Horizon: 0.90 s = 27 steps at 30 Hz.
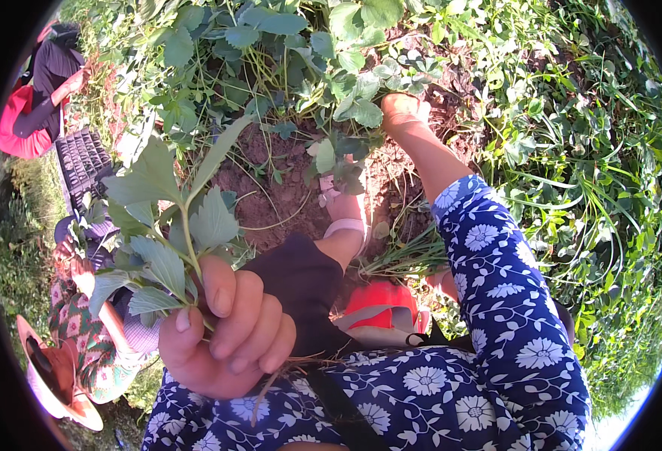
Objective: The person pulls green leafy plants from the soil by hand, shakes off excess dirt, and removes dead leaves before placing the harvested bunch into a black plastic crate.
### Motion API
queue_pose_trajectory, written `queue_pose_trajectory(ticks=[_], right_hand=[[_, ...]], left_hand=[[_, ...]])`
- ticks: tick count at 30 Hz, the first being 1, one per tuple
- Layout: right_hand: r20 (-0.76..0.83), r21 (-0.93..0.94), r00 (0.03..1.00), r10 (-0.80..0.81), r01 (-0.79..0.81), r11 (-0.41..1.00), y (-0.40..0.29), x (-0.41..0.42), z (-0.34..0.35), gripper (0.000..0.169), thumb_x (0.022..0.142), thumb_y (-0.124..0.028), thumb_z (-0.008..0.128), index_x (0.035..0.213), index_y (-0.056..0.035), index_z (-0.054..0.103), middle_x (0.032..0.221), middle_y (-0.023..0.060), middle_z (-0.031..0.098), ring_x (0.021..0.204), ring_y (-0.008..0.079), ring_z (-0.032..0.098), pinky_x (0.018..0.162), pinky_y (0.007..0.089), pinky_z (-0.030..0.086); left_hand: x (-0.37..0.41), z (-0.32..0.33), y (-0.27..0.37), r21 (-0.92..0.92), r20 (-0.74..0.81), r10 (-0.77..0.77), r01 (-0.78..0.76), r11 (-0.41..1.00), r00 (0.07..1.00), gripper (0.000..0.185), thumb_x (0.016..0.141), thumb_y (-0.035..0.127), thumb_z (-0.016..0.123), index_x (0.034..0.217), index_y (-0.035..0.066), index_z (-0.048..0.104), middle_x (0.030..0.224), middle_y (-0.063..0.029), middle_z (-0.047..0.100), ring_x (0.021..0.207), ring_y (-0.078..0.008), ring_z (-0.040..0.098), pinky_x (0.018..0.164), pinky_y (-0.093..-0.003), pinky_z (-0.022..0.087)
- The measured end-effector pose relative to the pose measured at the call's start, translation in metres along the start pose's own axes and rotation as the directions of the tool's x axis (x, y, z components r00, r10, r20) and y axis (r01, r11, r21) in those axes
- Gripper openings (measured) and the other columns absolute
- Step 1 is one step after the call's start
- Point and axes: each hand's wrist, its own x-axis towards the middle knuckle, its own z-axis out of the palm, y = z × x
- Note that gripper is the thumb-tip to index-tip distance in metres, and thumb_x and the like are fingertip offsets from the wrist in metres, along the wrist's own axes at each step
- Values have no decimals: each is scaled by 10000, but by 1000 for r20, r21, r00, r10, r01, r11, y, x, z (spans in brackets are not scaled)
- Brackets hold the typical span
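In my left hand [227, 327] is a small bunch of leafy strawberry plants [181, 231], gripped by the stems. Their toothed green leaves rise above my fingers. Thin brown roots [263, 389] trail out below the hand, against my flowered clothing. My right hand [403, 111] reaches away from me, low among strawberry leaves [365, 107] at the edge of a growing patch. Leaves and glare hide its fingertips, so I cannot see whether it grips anything. Reddish-brown soil [274, 169] shows between the patch and my sandalled foot [345, 220].
At the left, a person in a wide-brimmed hat [55, 377] handles plants. Beyond, another person in red [24, 127] sits near a black plastic crate [83, 163]. A red object [382, 304] lies by my legs, below long grass blades [410, 256]. Dense greenery [584, 169] covers the right side.
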Motion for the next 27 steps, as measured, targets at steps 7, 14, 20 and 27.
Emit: queue_pose_trajectory(ticks=[7, 14, 20, 27], right_hand=[[11, 7, 999, -36, 36, 999, 10, -3, 4, 250, 625, -137, 623, 868, -106, 572, 892, 93, 593, 864, 231, 569, 720, 321, 450], [8, 78, 976, -218, 217, 973, 33, -18, 18, 227, 689, -88, 493, 912, -50, 512, 871, 181, 569, 851, 310, 548, 713, 379, 443], [-225, 247, 929, -294, 346, 905, 65, -60, 24, 278, 667, -74, 518, 942, -57, 484, 810, 207, 542, 809, 348, 528, 722, 397, 421], [-254, 277, 818, -516, 572, 772, 95, -64, 15, 323, 627, -49, 564, 948, -44, 523, 829, 137, 548, 766, 295, 530, 711, 341, 427]], left_hand=[[1, -4, 1, -41, 51, -20, 22, 999, 998, 206, 813, 229, 470, 886, 43, 419, 621, -10, 395, 501, -103, 389, 539, -280, 376], [3, -6, 7, -63, 54, -18, 22, 998, 998, 210, 805, 220, 485, 880, 32, 428, 619, -18, 404, 509, -110, 404, 552, -288, 391], [3, -5, 10, -77, 74, -28, 34, 996, 997, 210, 803, 214, 489, 881, 28, 432, 621, -21, 409, 516, -114, 412, 559, -288, 395], [-3, -4, 8, 23, 107, -31, 29, 999, 994, 164, 847, 231, 439, 833, 78, 379, 627, 3, 409, 498, -100, 398, 517, -273, 377]])
